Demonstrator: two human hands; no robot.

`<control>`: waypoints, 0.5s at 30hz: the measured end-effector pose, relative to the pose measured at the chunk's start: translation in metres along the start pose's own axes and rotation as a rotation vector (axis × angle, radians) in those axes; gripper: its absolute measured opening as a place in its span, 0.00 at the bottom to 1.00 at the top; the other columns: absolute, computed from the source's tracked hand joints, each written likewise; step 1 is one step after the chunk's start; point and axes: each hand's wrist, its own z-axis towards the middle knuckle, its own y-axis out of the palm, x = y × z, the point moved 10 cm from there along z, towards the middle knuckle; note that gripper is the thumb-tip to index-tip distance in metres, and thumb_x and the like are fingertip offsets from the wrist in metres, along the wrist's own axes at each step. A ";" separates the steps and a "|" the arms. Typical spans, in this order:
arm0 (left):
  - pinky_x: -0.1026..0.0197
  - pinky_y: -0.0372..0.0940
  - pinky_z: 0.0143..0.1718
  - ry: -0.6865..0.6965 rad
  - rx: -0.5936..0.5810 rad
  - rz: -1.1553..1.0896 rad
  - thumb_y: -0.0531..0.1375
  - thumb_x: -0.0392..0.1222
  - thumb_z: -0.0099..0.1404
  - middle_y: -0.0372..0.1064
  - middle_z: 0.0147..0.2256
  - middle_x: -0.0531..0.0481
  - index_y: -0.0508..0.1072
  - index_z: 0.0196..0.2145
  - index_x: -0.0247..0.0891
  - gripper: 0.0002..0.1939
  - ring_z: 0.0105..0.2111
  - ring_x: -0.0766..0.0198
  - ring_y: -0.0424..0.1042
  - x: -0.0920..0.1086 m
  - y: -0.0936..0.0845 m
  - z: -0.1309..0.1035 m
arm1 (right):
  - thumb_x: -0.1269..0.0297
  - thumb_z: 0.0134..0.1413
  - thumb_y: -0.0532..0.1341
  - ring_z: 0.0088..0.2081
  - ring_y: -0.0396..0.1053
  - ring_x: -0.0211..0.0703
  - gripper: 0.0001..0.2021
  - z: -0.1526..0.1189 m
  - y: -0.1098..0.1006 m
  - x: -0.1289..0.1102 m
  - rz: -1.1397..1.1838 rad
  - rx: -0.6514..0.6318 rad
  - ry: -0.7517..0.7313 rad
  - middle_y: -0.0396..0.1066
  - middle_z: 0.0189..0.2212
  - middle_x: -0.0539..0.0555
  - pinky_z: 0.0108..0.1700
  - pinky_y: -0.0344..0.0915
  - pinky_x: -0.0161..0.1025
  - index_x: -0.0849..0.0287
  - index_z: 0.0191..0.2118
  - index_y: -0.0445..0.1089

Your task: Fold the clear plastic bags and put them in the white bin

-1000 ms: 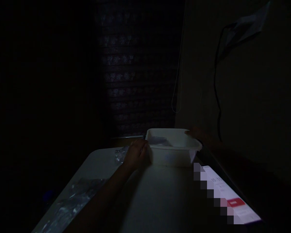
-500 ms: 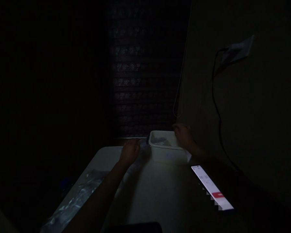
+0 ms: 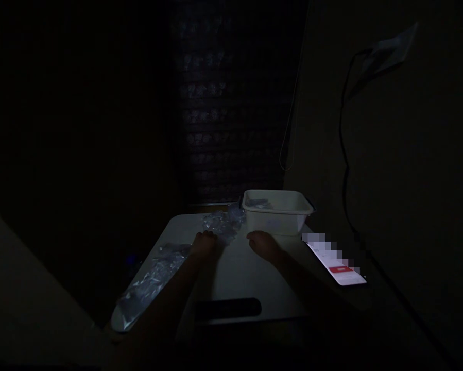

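Note:
The scene is very dark. My left hand (image 3: 203, 246) is over the white table (image 3: 235, 278), fingers curled, close to a crumpled clear plastic bag (image 3: 221, 222). Whatever those fingers hold, if anything, is lost in shadow. To the right, my right hand (image 3: 264, 246) is in front of a white plastic bin (image 3: 276, 222), its fingers bent together and pointing left; their contents cannot be made out. Inside the bin, clear plastic packets (image 3: 258, 203) lie at the left end. A long sheet of shiny clear plastic (image 3: 152, 286) lies along the table's left edge.
A lit phone (image 3: 337, 263) lies at the right side of the table. A dark slot (image 3: 228, 308) is at the near edge. A cable (image 3: 344, 154) runs down the right wall from a socket plate (image 3: 389, 51). Dark blinds (image 3: 204, 113) hang behind.
My right hand has come out from over the bin and moved down and left to the table. My left hand stays near the plastic bag. The view has shifted, showing more of the near table edge.

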 end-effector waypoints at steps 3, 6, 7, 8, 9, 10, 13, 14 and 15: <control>0.56 0.58 0.35 -0.201 -0.090 -0.024 0.48 0.36 0.55 0.67 0.34 0.37 0.69 0.34 0.31 0.13 0.37 0.54 0.65 -0.019 0.007 -0.008 | 0.70 0.46 0.46 0.42 0.62 0.40 0.16 -0.005 -0.001 -0.005 -0.075 -0.053 -0.018 0.67 0.40 0.56 0.43 0.55 0.34 0.60 0.39 0.66; 0.55 0.59 0.33 -0.418 -0.207 -0.078 0.48 0.42 0.55 0.67 0.35 0.36 0.69 0.35 0.34 0.15 0.38 0.51 0.65 -0.034 0.017 -0.020 | 0.69 0.46 0.46 0.41 0.63 0.43 0.15 -0.011 0.002 -0.009 -0.160 -0.119 -0.043 0.67 0.39 0.58 0.42 0.56 0.37 0.61 0.38 0.66; 0.55 0.59 0.32 -0.456 -0.246 -0.096 0.49 0.44 0.55 0.67 0.35 0.36 0.70 0.35 0.34 0.16 0.38 0.51 0.65 -0.036 0.020 -0.023 | 0.69 0.46 0.46 0.41 0.63 0.43 0.15 -0.012 0.002 -0.009 -0.171 -0.129 -0.042 0.67 0.39 0.58 0.42 0.56 0.37 0.61 0.38 0.66; 0.55 0.59 0.32 -0.473 -0.271 -0.113 0.50 0.44 0.54 0.67 0.35 0.36 0.70 0.35 0.34 0.16 0.38 0.51 0.65 -0.036 0.023 -0.025 | 0.69 0.47 0.46 0.41 0.63 0.44 0.15 -0.013 0.002 -0.008 -0.178 -0.133 -0.038 0.67 0.39 0.58 0.41 0.56 0.37 0.61 0.37 0.66; 0.56 0.60 0.32 -0.473 -0.309 -0.139 0.51 0.42 0.52 0.68 0.35 0.36 0.70 0.36 0.34 0.15 0.38 0.51 0.66 -0.034 0.027 -0.026 | 0.69 0.47 0.46 0.41 0.63 0.44 0.15 -0.014 0.002 -0.007 -0.181 -0.139 -0.030 0.67 0.39 0.58 0.41 0.56 0.37 0.61 0.37 0.66; 0.57 0.60 0.31 -0.456 -0.323 -0.171 0.52 0.42 0.52 0.68 0.35 0.36 0.70 0.36 0.33 0.15 0.37 0.52 0.66 -0.031 0.030 -0.025 | 0.68 0.47 0.46 0.41 0.63 0.44 0.15 -0.015 0.002 -0.006 -0.177 -0.137 -0.024 0.67 0.39 0.58 0.41 0.56 0.37 0.61 0.38 0.66; 0.61 0.61 0.31 -0.428 -0.311 -0.191 0.51 0.39 0.53 0.67 0.35 0.35 0.69 0.37 0.32 0.15 0.38 0.55 0.67 -0.029 0.029 -0.022 | 0.68 0.47 0.45 0.41 0.63 0.44 0.15 -0.018 0.001 -0.002 -0.174 -0.139 -0.017 0.67 0.39 0.58 0.40 0.57 0.37 0.61 0.37 0.66; 0.62 0.61 0.31 -0.425 -0.303 -0.189 0.51 0.38 0.53 0.67 0.36 0.35 0.69 0.38 0.32 0.15 0.38 0.55 0.67 -0.029 0.028 -0.021 | 0.68 0.47 0.45 0.40 0.63 0.44 0.15 -0.019 0.000 0.000 -0.176 -0.141 -0.015 0.67 0.39 0.58 0.39 0.57 0.38 0.61 0.37 0.66; 0.63 0.61 0.31 -0.424 -0.299 -0.188 0.50 0.37 0.53 0.67 0.36 0.35 0.68 0.38 0.32 0.15 0.38 0.56 0.66 -0.029 0.027 -0.021 | 0.67 0.47 0.45 0.40 0.63 0.44 0.15 -0.020 0.000 0.001 -0.179 -0.142 -0.012 0.67 0.39 0.58 0.39 0.57 0.38 0.61 0.37 0.66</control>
